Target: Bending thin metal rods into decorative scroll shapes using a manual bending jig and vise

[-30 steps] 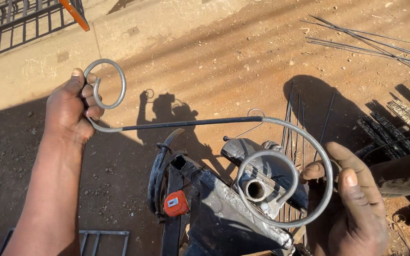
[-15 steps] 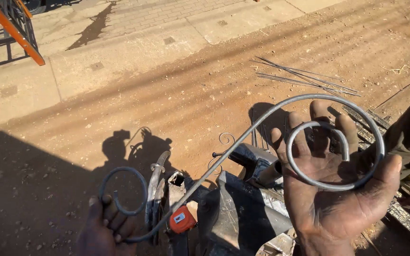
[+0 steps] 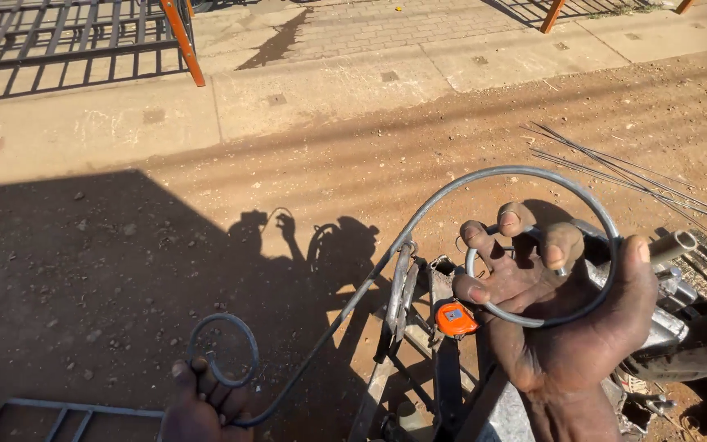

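I hold a grey metal scroll (image 3: pixel 419 217), a rod bent into an S shape with a small curl at one end and a large curl at the other. My left hand (image 3: pixel 198 409), low at the bottom edge, grips the small curl. My right hand (image 3: pixel 562 319), palm up, has its fingers through the large curl, with the thumb over the outer ring. The rod runs diagonally between both hands, above a metal work stand (image 3: pixel 419 360).
An orange tape measure (image 3: pixel 456 319) lies on the stand beside a metal lever (image 3: pixel 398 299). Thin steel rods (image 3: pixel 623 168) lie on the dirt at right. A metal frame (image 3: pixel 59 413) lies at bottom left. Black railings (image 3: pixel 59 41) with orange posts (image 3: pixel 182 41) stand on the pavement beyond.
The scroll has swung from level to a diagonal: my left hand dropped with the small curl to the bottom edge, while my right hand rose with the large curl. My view lifted toward the pavement.
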